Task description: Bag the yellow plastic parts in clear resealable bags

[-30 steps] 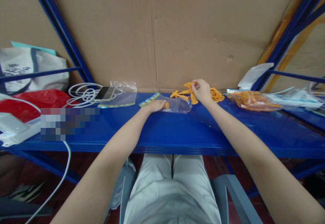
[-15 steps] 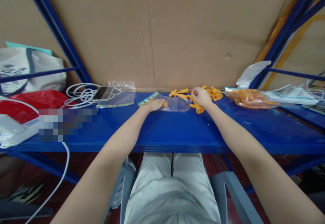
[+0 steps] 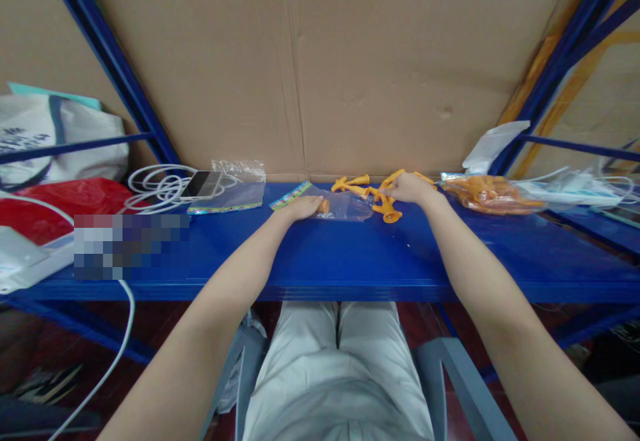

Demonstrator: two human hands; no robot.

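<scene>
My left hand (image 3: pixel 304 208) is closed over a clear plastic bag (image 3: pixel 350 209) with a colourful printed header. An orange plastic piece (image 3: pixel 325 206) with a round end pokes out beside its fingertips; whether it lies inside the bag is unclear. To the right, my right hand (image 3: pixel 406 188) reaches down into a loose pile of orange trumpet-shaped plastic pieces (image 3: pixel 390 214), its fingers bent and pinched on one. The hand covers part of the pile. More loose pieces (image 3: pixel 357 180) lie just behind the bag.
A filled bag of orange pieces (image 3: pixel 493 194) lies on the blue table (image 3: pixel 350 254) at right. Left are a flat clear bag (image 3: pixel 240 194), a phone (image 3: pixel 203 184), coiled white cable (image 3: pixel 155 188), red plastic (image 3: pixel 75 201) and a power strip (image 3: pixel 30 261). Cardboard (image 3: pixel 370 68) stands behind.
My right hand has shifted slightly to the right over the pile, its fingers now extending leftward onto the orange pieces. My left hand stays on the bag.
</scene>
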